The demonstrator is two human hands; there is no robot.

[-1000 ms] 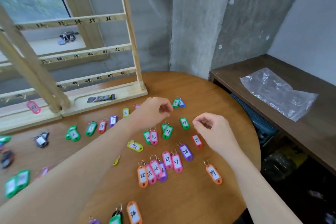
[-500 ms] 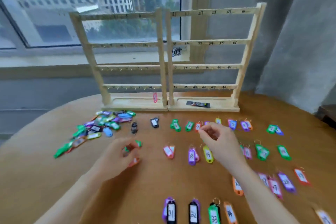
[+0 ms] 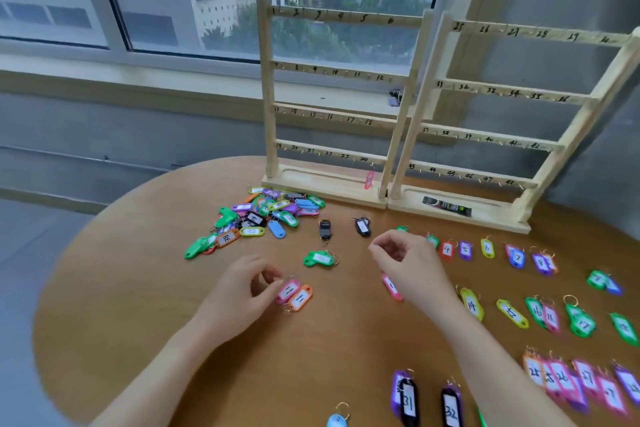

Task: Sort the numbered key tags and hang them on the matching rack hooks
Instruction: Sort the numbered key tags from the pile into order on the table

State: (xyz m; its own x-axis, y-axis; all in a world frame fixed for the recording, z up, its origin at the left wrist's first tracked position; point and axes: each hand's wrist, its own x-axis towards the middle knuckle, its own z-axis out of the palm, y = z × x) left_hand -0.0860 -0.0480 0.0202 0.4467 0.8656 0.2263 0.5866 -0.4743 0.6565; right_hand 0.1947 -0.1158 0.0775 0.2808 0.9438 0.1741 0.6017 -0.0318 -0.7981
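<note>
Hands low over round wooden table (image 3: 145, 305). Left hand (image 3: 239, 298) fingertips pinch pink tag 11 (image 3: 288, 290), lying on table touching orange tag 11 (image 3: 301, 297). Right hand (image 3: 412, 270) curled, fingers loose, holds nothing visible; pink tag (image 3: 391, 286) partly hidden under it. Unsorted tag pile (image 3: 263, 215) near left rack (image 3: 337, 104); right rack (image 3: 502, 121) beside it. Sorted rows right: red tag 4 (image 3: 447, 249), yellow tag 14 (image 3: 471, 304), black tag 31 (image 3: 408, 400).

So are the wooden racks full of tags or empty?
Nearly empty. The numbered hooks on both racks show bare; only one pink tag hangs near hook 24. The other tags lie on the table.
</note>
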